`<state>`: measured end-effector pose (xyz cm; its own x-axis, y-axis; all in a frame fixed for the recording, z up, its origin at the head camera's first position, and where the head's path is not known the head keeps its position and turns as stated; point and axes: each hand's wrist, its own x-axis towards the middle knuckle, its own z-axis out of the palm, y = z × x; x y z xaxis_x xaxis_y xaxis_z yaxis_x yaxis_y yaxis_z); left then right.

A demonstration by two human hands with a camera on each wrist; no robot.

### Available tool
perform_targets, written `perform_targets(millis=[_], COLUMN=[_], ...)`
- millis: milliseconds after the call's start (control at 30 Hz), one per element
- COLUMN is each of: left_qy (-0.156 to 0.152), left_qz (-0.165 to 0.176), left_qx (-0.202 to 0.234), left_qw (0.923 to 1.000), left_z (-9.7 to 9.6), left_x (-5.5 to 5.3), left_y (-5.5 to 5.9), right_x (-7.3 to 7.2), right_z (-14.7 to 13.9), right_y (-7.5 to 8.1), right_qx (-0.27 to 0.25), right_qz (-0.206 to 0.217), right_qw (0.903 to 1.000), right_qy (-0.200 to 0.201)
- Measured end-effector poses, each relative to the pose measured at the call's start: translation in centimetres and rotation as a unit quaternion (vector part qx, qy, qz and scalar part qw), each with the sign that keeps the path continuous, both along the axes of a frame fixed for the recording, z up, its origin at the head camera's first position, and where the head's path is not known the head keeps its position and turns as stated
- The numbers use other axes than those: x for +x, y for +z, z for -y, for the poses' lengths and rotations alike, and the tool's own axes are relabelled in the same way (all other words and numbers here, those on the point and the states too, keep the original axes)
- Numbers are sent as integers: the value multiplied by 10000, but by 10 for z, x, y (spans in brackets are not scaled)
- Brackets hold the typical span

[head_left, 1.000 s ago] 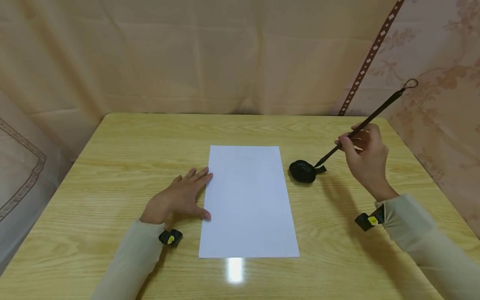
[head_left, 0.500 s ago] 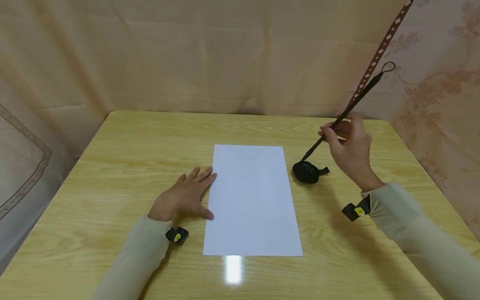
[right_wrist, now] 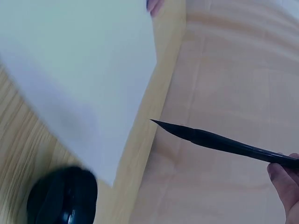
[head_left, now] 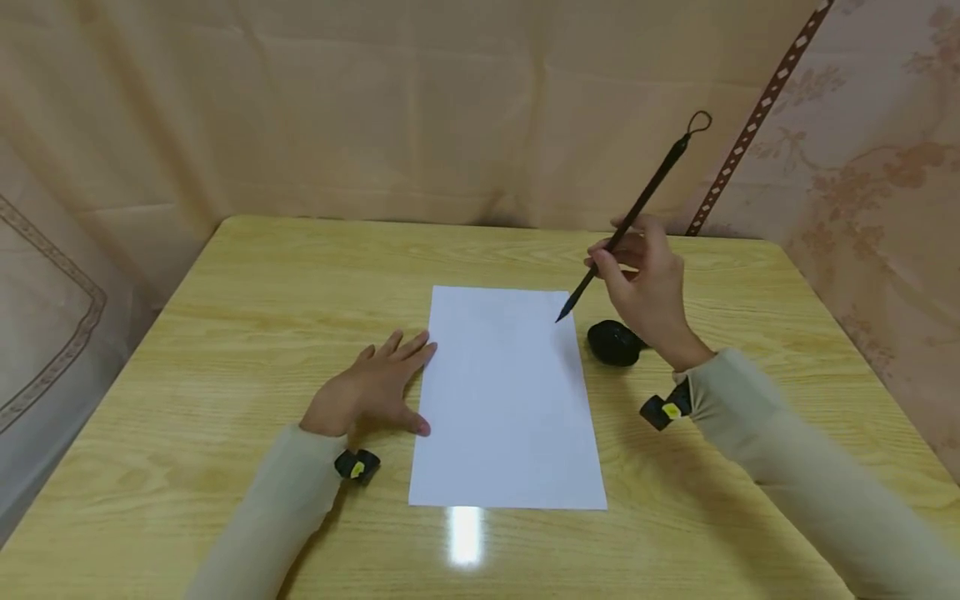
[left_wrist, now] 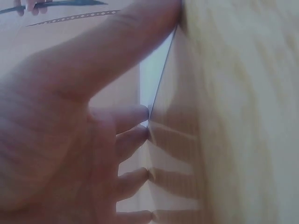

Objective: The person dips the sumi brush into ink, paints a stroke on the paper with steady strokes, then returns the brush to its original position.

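Observation:
My right hand [head_left: 648,287] pinches a black calligraphy brush [head_left: 637,204] by its handle, a cord loop at its upper end. The brush slants, its pointed dark tip over the upper right part of a blank white sheet of paper [head_left: 506,400]. In the right wrist view, the brush [right_wrist: 219,142] shows a sharp tip apart from the paper [right_wrist: 84,70]. My left hand [head_left: 367,396] lies with spread fingers at the paper's left edge, its fingertips and thumb touching that edge. In the left wrist view, the straight fingers of the left hand [left_wrist: 56,112] reach down to the tabletop.
A small glossy black rounded vessel [head_left: 613,343] stands just right of the paper, its short stem partly behind my right hand. All lies on a wood-grain table [head_left: 187,358]. A beige curtain [head_left: 420,125] hangs behind the table's far edge.
My right hand has carried the brush leftward, from the black vessel's rim to above the paper's upper right part. The left hand stays at the paper's edge.

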<state>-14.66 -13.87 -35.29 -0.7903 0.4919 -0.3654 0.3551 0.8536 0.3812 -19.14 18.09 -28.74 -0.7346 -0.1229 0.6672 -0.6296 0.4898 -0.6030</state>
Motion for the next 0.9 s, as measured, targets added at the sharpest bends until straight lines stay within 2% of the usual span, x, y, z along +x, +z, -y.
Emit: perform_targets(millis=[267,900], left_qy=[-7,67], left_qz=[-7,12], left_qx=[-32,-74], left_qw=[10000,9999], left_z=[-3,-1], left_x=[-2,-2], left_y=[-2,-5], right_x=[-1,5], right_z=[32,89], right_y=[-8,-23], right_qx=[-263,-262], right_qz=[170,392], right_qw=[9980,9931], right_qy=[556,1077])
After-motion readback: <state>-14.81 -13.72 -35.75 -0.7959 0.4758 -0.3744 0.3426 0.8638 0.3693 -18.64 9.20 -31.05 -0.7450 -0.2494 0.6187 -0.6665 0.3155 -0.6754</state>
